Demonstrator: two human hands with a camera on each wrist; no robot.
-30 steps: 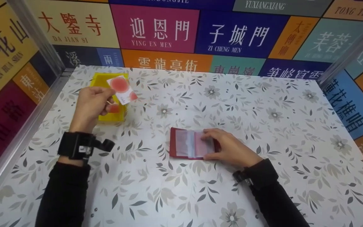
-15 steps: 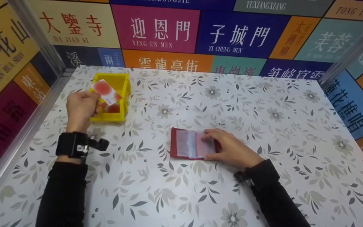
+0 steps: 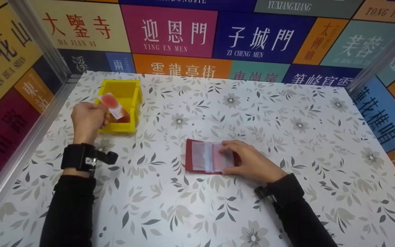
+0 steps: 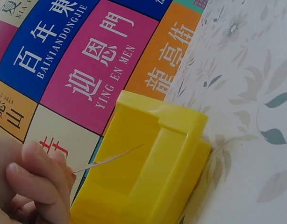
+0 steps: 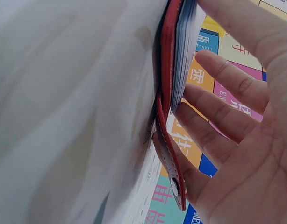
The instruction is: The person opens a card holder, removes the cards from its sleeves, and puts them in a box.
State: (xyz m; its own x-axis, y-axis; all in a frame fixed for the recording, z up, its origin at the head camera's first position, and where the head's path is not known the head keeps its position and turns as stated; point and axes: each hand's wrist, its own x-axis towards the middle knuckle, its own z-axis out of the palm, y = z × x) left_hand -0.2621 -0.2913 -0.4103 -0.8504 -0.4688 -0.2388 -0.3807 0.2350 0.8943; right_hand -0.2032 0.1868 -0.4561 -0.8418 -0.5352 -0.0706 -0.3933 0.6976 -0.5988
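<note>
My left hand (image 3: 89,118) pinches a white card with red circles (image 3: 111,104) over the yellow bin (image 3: 137,108) at the back left. Inside the bin, something reddish (image 3: 124,117) shows behind that card. In the left wrist view the card (image 4: 108,160) appears nearly edge-on, stretching from the fingertips across the bin. A red card holder (image 3: 189,156) lies spread on the table with its clear sleeves (image 3: 202,156) facing up. My right hand (image 3: 249,159) holds its right side, thumb at the near edge and fingers over the sleeves. Its snap strap (image 5: 174,172) hangs by the fingers in the right wrist view.
A white cloth with grey flowers and leaves covers the table (image 3: 190,212). Printed panels with large characters (image 3: 180,32) stand along the back and both sides. Clear edging strips (image 3: 22,144) run along the corners.
My left hand has drawn left and slightly nearer, carrying the card, which has turned and now looks narrower over the bin. The right hand and card holder have stayed in place.
</note>
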